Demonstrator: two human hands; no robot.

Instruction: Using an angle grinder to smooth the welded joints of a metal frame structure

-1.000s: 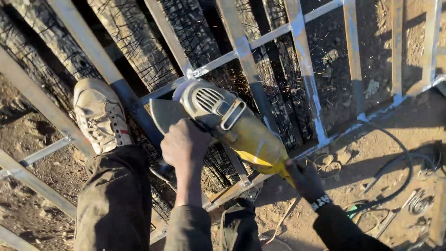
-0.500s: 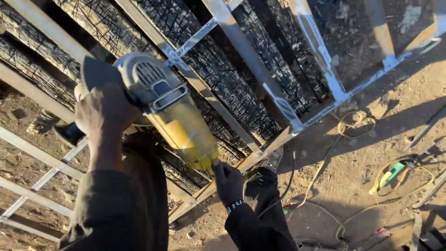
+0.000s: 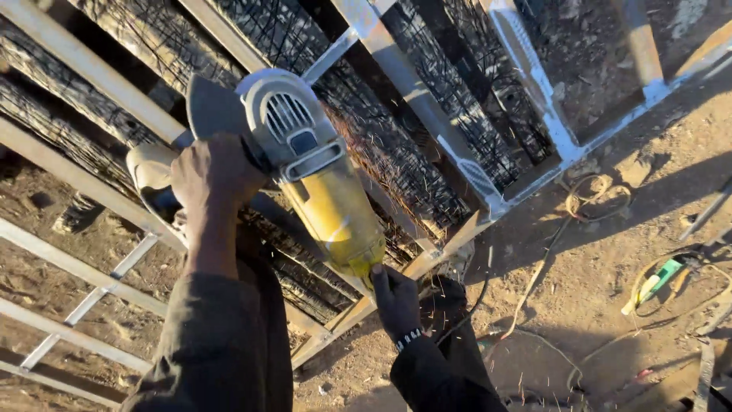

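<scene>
At the far left, pale metal bars (image 3: 76, 267) lay across the dirt, part of a welded metal frame (image 3: 427, 114) that ran away to the right over dark, charred-looking bundles (image 3: 450, 84). A light shoe (image 3: 150, 174) rested on one bar, half hidden behind the left hand (image 3: 217, 172). That hand's grip was closed tight on the side handle of the grinder (image 3: 320, 183), just beside its grey guard and disc.

The grinder, with its grey head and yellow body, was angled from upper left down to lower right and held above the frame. Whether the disc touched a bar could not be told. Against the picture from a second before, the tool sat further left and higher in view, and the shoe was now mostly covered by the hand. A few bright flecks showed low near the right sleeve, so the grinder was judged to be running.

The right hand (image 3: 395, 301), with a band at the wrist, wrapped the rear end of the yellow body, its grip full and firm. Right of it, a cable (image 3: 534, 282) trailed over the dirt ground (image 3: 610, 160), and a green-handled tool (image 3: 662, 276) lay further right among loose wires.
</scene>
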